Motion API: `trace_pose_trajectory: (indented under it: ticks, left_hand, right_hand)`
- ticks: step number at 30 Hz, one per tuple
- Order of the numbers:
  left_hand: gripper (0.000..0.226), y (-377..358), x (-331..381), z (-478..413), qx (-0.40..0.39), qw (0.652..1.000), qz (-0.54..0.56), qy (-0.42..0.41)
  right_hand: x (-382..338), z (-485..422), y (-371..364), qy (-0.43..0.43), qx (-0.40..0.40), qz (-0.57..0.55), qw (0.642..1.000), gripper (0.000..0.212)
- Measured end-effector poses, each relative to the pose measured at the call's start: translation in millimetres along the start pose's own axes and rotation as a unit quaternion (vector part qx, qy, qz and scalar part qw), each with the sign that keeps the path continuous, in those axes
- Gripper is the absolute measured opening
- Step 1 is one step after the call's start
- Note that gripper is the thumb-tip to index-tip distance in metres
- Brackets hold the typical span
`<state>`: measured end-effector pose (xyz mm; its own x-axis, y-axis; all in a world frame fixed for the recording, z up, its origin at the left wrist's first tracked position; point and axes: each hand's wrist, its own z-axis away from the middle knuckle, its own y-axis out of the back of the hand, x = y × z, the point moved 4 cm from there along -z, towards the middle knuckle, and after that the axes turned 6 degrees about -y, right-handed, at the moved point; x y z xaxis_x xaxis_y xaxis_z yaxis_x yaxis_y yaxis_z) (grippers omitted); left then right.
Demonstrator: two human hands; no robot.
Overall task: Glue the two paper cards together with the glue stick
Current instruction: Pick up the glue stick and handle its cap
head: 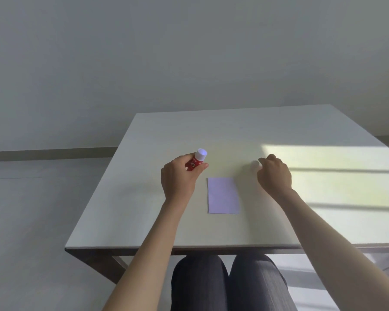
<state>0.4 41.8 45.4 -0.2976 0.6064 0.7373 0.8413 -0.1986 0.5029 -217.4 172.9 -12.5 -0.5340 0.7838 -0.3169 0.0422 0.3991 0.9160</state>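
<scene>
White lettering on the red glue stick [195, 161] is too blurred for us to read; its white end points up and away. Our left hand [180, 178] is clamped on it, up-left of the pale lilac paper card [223, 195] lying flat on the desk [144, 209]. Our right hand [274, 173], up-right of the card, pinches a small white blurred thing [254, 163]; we cannot tell what.
</scene>
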Motion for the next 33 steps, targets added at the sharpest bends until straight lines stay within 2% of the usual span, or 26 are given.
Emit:
trace_pose_trajectory:
  ticks: [1, 4, 5, 8, 10, 11, 13, 15, 20, 24, 27, 28, 30, 31, 33]
  left_hand:
    - [0.019, -0.9, -0.5, 0.6, -0.003, 1.000, -0.002, 0.000]
    - [0.020, -2.0, -5.7, 2.9, -0.015, 1.000, -0.007, 0.013]
    - [0.021, -2.1, -7.7, 3.9, -0.022, 1.000, -0.010, 0.017]
    - [0.020, -1.3, -10.1, 7.3, -0.040, 0.999, -0.022, 0.022]
    - [0.020, -1.7, -9.6, 9.5, -0.048, 0.998, -0.029, 0.017]
    - [0.020, -2.3, -8.6, 10.1, -0.050, 0.998, -0.033, 0.011]
    - [0.020, -4.1, -4.7, 10.3, -0.054, 0.997, -0.046, -0.004]
    - [0.019, -5.1, 0.6, 10.0, -0.056, 0.997, -0.057, -0.024]
    - [0.027, -1.6, 12.4, 12.0, -0.053, 0.992, -0.076, -0.085]
    - [0.022, -0.1, 19.1, 14.2, -0.038, 0.972, -0.163, -0.164]
    - [0.025, -0.2, 18.9, 16.6, -0.029, 0.963, -0.204, -0.174]
    - [0.026, -0.4, 19.3, 17.0, -0.032, 0.963, -0.205, -0.173]
    - [0.028, 1.6, 19.9, 14.5, -0.030, 0.964, -0.204, -0.169]
    - [0.029, 3.2, 19.7, 11.6, -0.026, 0.963, -0.207, -0.168]
    - [0.031, 4.9, 19.2, 7.6, -0.021, 0.963, -0.211, -0.167]
  right_hand:
    - [-4.3, 3.1, -0.6, 0.011, -0.017, 0.019, 1.000, 0.031]
    - [-11.1, 13.6, -2.1, 0.055, -0.071, 0.042, 0.995, 0.065]
    - [-11.7, 16.4, -2.2, 0.070, -0.073, 0.049, 0.994, 0.066]
    - [-13.2, 20.9, 3.0, 0.084, -0.069, 0.037, 0.993, 0.046]
    - [-20.6, 24.9, 15.4, 0.071, -0.077, -0.082, 0.991, 0.035]
    - [-27.9, 28.6, 24.3, 0.069, -0.089, -0.169, 0.979, 0.029]
    - [-49.4, 38.8, 44.1, 0.085, -0.133, -0.334, 0.929, 0.021]
    - [-69.7, 48.9, 61.5, 0.129, -0.155, -0.385, 0.901, 0.022]
    - [-87.8, 57.8, 79.9, 0.174, -0.116, -0.333, 0.919, 0.024]
    - [-96.6, 58.8, 73.9, 0.196, -0.135, -0.276, 0.931, 0.016]
    - [-97.7, 55.0, 64.5, 0.141, -0.094, -0.111, 0.979, 0.053]
    - [-97.4, 53.3, 64.6, 0.129, -0.077, -0.080, 0.985, 0.058]
    - [-97.9, 53.3, 66.7, 0.159, -0.088, -0.135, 0.974, 0.048]
    - [-99.6, 54.9, 68.7, 0.190, -0.115, -0.192, 0.956, 0.035]
    - [-103.1, 57.8, 71.9, 0.233, -0.144, -0.268, 0.924, 0.026]
